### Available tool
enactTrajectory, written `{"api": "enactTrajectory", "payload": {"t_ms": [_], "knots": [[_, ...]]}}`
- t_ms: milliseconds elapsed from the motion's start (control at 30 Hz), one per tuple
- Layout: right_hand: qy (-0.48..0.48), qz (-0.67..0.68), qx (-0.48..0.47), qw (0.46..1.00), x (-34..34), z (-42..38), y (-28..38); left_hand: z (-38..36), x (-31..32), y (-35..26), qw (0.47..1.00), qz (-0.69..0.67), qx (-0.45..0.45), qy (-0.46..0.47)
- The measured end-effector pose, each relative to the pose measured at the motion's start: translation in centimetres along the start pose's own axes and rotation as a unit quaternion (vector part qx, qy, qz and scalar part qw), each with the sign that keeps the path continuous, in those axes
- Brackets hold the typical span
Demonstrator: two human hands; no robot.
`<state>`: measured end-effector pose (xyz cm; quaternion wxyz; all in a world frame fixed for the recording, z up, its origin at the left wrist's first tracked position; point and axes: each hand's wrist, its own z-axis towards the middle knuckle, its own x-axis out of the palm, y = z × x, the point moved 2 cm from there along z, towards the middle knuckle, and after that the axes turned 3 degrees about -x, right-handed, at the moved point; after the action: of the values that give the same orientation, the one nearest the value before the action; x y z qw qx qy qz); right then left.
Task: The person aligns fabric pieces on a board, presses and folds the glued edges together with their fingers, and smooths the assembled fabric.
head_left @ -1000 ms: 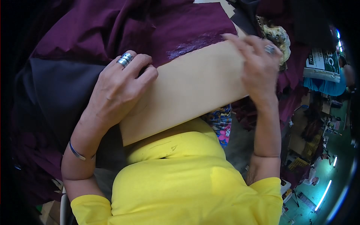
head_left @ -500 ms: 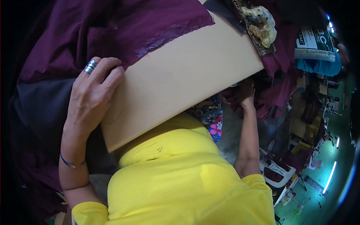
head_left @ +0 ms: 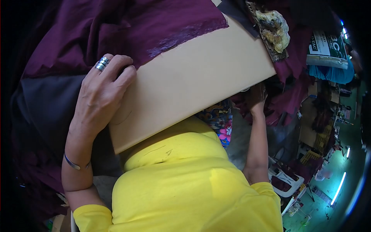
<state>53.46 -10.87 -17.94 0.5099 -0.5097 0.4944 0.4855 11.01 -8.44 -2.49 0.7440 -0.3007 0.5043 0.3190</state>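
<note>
A flat tan board (head_left: 193, 77) lies slantwise in front of me, just above my lap. Maroon cloth (head_left: 154, 23) covers its far side, with a shiny, wrinkled strip along the cloth's edge. My left hand (head_left: 102, 91), with a silver ring and a bangle, is closed at the board's left end. Its bent fingers pinch the near corner of the maroon cloth, though the fingertips are partly hidden. My right hand (head_left: 257, 96) reaches down beyond the board's right edge, beside loose maroon cloth pieces (head_left: 286, 104). Its fingers are in shadow, so any grip is hidden.
A crusted yellowish lump (head_left: 272, 29) sits on a ragged strip at the board's far right corner. Dark cloth (head_left: 50, 104) hangs at the left. Farther right are a printed bag (head_left: 327, 48), a white plastic chair (head_left: 286, 181) and cluttered cardboard.
The board, cloth and my left hand appear slightly farther right and higher in the view. My left hand keeps its hold on the cloth, and my right hand stays by the board's right edge.
</note>
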Motion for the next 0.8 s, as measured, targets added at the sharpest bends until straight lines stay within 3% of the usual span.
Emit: {"api": "enactTrajectory", "payload": {"t_ms": [100, 200, 300, 367, 467, 500, 600, 667, 800], "knots": [[-0.054, -0.07, -0.086, 0.992, 0.4, -1.8, 0.5, -0.2, 0.3, 0.0, 1.0, 0.005, -0.004, -0.006], [-0.05, -0.072, -0.063, 0.994, -1.0, -3.0, 1.1, -0.1, -0.3, -0.1, 0.999, 0.044, 0.028, -0.009], [-0.209, -0.021, 0.015, 0.977, -5.2, -3.5, 0.8, -0.4, -0.2, -0.1, 0.998, 0.061, 0.023, -0.013], [-0.318, 0.053, 0.02, 0.946, -10.7, -3.2, 3.3, -0.4, -0.2, 0.0, 0.998, 0.056, 0.022, -0.012], [-0.357, 0.122, -0.048, 0.925, -16.3, -1.8, 9.8, -0.4, -0.1, 0.1, 0.999, 0.047, 0.022, -0.014], [-0.343, 0.213, -0.068, 0.912, -16.1, -1.1, 11.8, -0.5, -0.1, 0.1, 0.998, 0.049, 0.024, -0.017], [-0.116, 0.335, -0.184, 0.917, -16.4, 1.2, 18.0, -0.6, -0.1, 0.1, 0.998, 0.048, 0.028, -0.028], [-0.084, 0.348, -0.25, 0.899, -15.5, 2.8, 20.8, -0.6, -0.2, 0.1, 0.998, 0.046, 0.03, -0.032], [-0.044, 0.333, -0.254, 0.907, -15.0, 3.8, 23.0, -0.6, 0.0, 0.2, 0.998, 0.044, 0.035, -0.036]]}}
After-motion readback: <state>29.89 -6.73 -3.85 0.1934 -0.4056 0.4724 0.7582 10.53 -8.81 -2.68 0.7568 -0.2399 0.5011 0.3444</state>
